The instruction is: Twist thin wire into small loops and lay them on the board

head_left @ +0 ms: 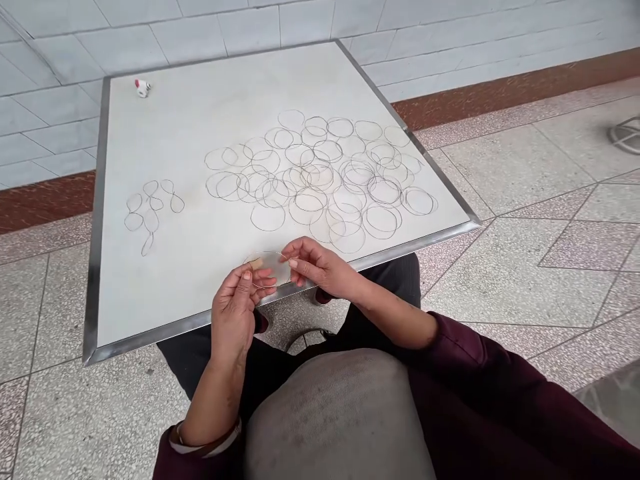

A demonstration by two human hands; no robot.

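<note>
A thin wire ring [273,252] is held between my two hands above the table's front edge. My left hand [234,310] pinches its left side between thumb and fingers; a tan strip [257,263], perhaps tape, shows at a fingertip. On the other side, my right hand [320,268] has its thumb and index finger closed on the ring. Many loose wire rings [285,217] lie overlapping on the right half of the table. To the left lies a small group of wires twisted into figure-eight shapes [151,209].
The white table [165,287] has a metal rim and stands against a tiled wall [250,30]. A small white and red object [143,88] sits in its far left corner. A round metal stool base [627,133] stands on the floor at far right.
</note>
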